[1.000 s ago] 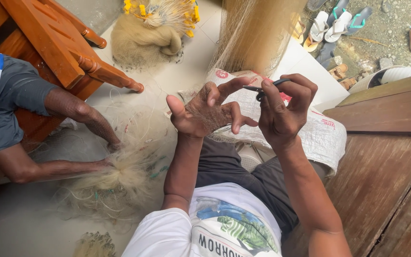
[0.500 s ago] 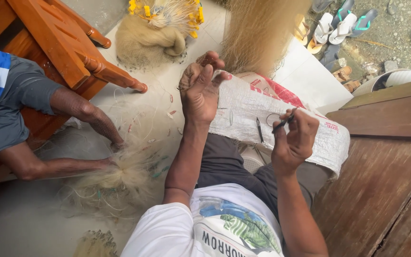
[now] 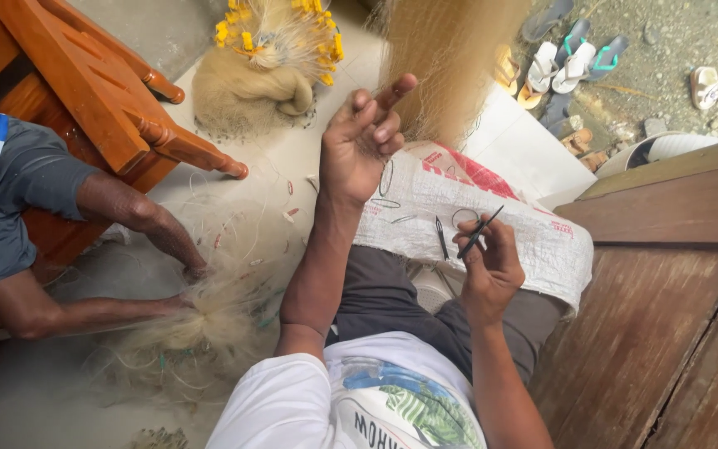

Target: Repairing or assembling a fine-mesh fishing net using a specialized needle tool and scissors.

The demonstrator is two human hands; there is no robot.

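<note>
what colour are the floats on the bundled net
Yellow floats on the tan net, head view.

The seated person at the floor's left edge is cut off above the waist. Their feet vanish under the tangled net. The hanging net runs past the top edge. Any line in the left hand is too fine to see. The wooden chair is cropped at the top-left corner.

Single head view, worn camera looking steeply down, close on left hand, right hand and lap; floor fills frame's left edge.
</note>
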